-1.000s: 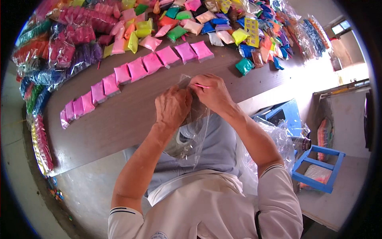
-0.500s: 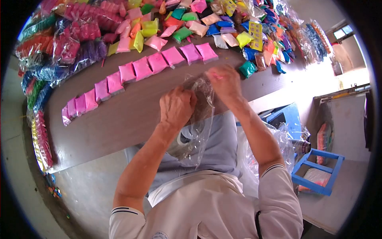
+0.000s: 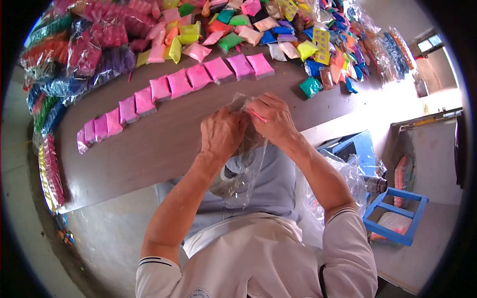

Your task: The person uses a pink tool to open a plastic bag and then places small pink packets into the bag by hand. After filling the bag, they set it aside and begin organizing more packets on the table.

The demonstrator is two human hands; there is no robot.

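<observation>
Just on the near side of the row of pink packets [image 3: 179,83], both hands are up at the mouth of a clear bag [image 3: 243,174]. The left hand [image 3: 221,133] has its fingers [image 3: 233,119] bunched tight on the film. The right hand [image 3: 274,119] pinches a thin pink strip [image 3: 258,116] against that same gathered mouth, and the rest of the bag hangs slack past the desk [image 3: 149,154] edge toward the lap. The risk as I read it is that crumpled, slippery film: ease the left pinch and the mouth could fall open, or the whole bag could slide down. The strip is held by fingertips alone, so it could flick away, and near that pink row it would be hard to spot. Whether the bag holds anything, I can't tell. For room, a broad bare band of desk lies between the row and the hands. Beyond the row a heap of coloured packets [image 3: 278,30] crowds the far side. Left of the row, bagged bundles [image 3: 74,54] line the edge, and off its right end a teal packet [image 3: 310,87] sits alone. A wide right elbow could catch the loose plastic sack [image 3: 343,179] by the blue stool [image 3: 395,216], well to the near right of the row.
</observation>
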